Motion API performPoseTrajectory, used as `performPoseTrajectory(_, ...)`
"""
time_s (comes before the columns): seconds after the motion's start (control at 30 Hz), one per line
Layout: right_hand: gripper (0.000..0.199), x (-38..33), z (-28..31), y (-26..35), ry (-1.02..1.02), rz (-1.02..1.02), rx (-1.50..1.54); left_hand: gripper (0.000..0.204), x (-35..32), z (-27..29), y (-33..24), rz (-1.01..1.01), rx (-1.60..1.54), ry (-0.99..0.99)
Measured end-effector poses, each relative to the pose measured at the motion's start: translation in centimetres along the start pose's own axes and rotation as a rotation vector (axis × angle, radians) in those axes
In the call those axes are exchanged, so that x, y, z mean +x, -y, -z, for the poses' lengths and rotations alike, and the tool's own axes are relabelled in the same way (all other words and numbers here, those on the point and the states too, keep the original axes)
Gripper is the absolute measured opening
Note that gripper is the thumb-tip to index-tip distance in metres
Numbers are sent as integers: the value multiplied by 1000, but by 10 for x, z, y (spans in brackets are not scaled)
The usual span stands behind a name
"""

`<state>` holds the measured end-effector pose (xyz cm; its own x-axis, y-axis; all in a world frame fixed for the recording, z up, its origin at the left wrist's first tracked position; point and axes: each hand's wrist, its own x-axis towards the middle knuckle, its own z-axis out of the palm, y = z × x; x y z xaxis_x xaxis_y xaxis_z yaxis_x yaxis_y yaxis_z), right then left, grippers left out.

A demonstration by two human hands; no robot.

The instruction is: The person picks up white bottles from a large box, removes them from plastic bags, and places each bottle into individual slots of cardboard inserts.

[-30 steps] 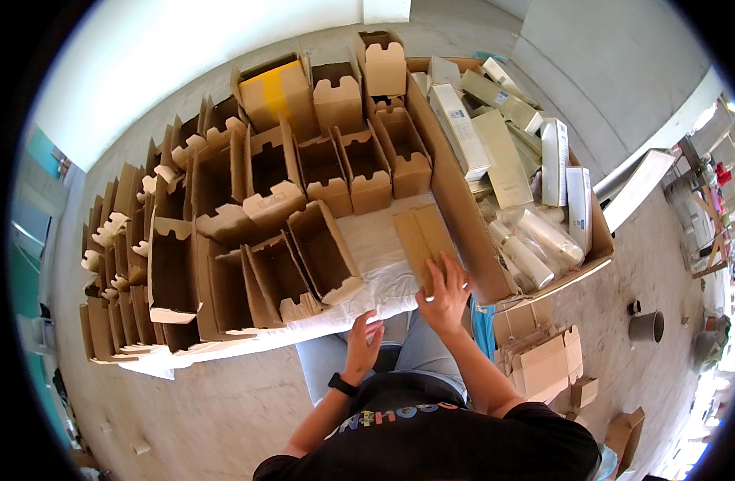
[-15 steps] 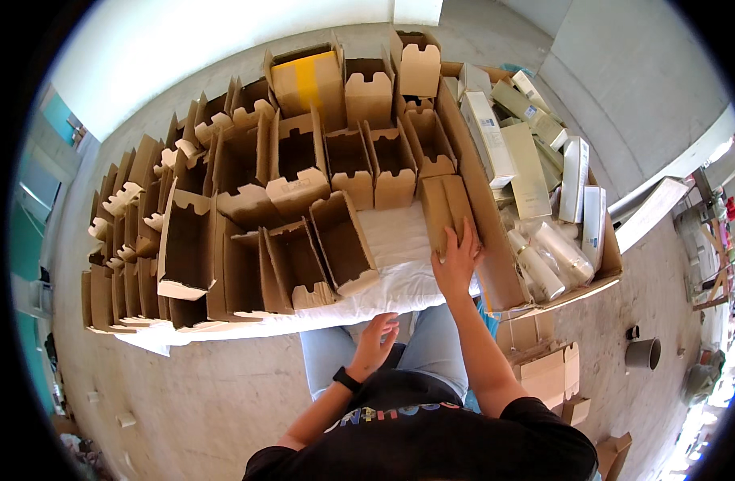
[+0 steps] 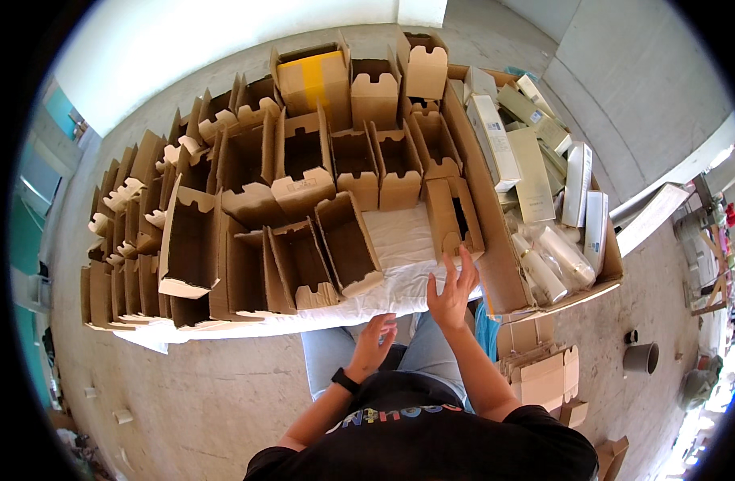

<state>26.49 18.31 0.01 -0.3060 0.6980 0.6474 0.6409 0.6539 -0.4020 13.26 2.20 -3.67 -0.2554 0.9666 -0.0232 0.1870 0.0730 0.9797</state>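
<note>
A narrow brown cardboard box (image 3: 442, 218) stands on the white cloth, against the outer side of the big carton. Its top is partly uncovered, with a dark gap along the right side. My right hand (image 3: 454, 293) is at the near end of this box, fingers spread and nothing in them. Its fingertips overlap the box's lower front edge; whether they touch, I cannot tell. Over my lap, just off the table's near edge, my left hand (image 3: 373, 345) hangs with loosely bent fingers, apart and holding nothing.
Rows of uncovered cardboard boxes (image 3: 303, 152) fill the table's left and middle. At right, a big carton (image 3: 496, 280) holds several pale slim packages and white bottles (image 3: 565, 255). White cloth (image 3: 395, 244) shows between the boxes. Flattened cardboard (image 3: 544, 377) and a grey bin (image 3: 641, 357) are on the floor.
My right hand has drawn back toward me from the narrow box's top to its near end. A dark gap now shows in that top. My left hand has barely moved.
</note>
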Motion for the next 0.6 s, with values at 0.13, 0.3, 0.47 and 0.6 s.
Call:
performPoseTrajectory(0.13,51,7,-9,3,33,30,55,30,-2,2,6,3,13,11)
performPoseTrajectory(0.3,50,90,-12,18,-33,37,144,30,-6,9,6,-12,56,29)
performPoseTrajectory(0.47,51,133,-43,3,-37,17,99,26,-12,16,14,-32,83,-25)
performPoseTrajectory(0.6,55,199,-62,-26,-87,20,4,24,-24,29,21,3,93,-38)
